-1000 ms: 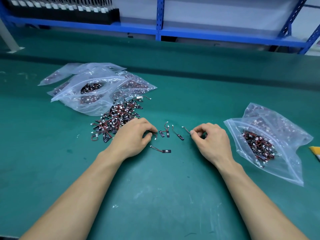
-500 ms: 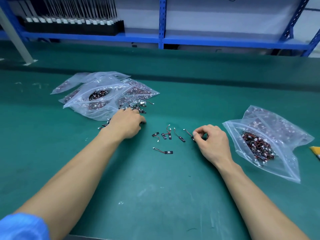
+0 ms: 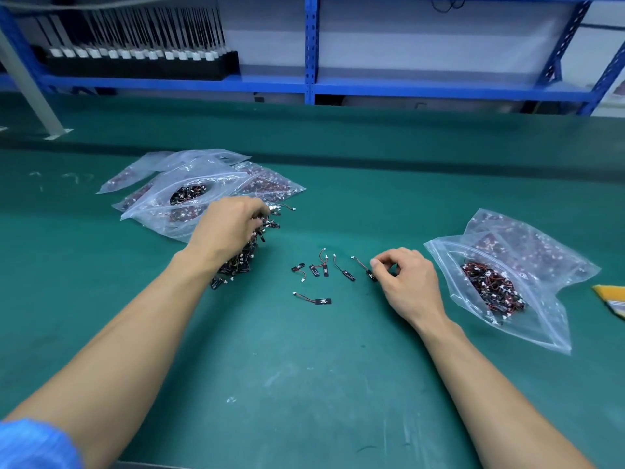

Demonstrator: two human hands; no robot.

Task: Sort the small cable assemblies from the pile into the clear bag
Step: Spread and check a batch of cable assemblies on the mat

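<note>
Left hand (image 3: 230, 228) over the pile (image 3: 241, 265) of cables, fingers curled down into its top and gripping a clump, one piece dangling below the knuckles. Right hand (image 3: 406, 282) resting on the surface (image 3: 304, 384) near the middle, thumb and forefinger pinching the black end of a single cable (image 3: 362, 265), other fingers curled in, its white plug lying out to the left. Between the hands, loose cables (image 3: 321, 267) scattered a little apart, one more alone (image 3: 313, 298) nearer the front edge. Just right of the right hand, toward the right edge, the clear bag (image 3: 453, 265) lying flat, a heap of red-and-black cables inside. Behind the pile and touching it, toward the back left, other bags (image 3: 189, 198) overlapping, more parts inside. At the right edge, a yellow item (image 3: 612, 296), cut off, kind not clear. Beyond the back edge, blue shelving (image 3: 309, 86) with a black tray (image 3: 142, 62) of white-tipped parts. Blue sleeve (image 3: 33, 445) on the left upper arm.
</note>
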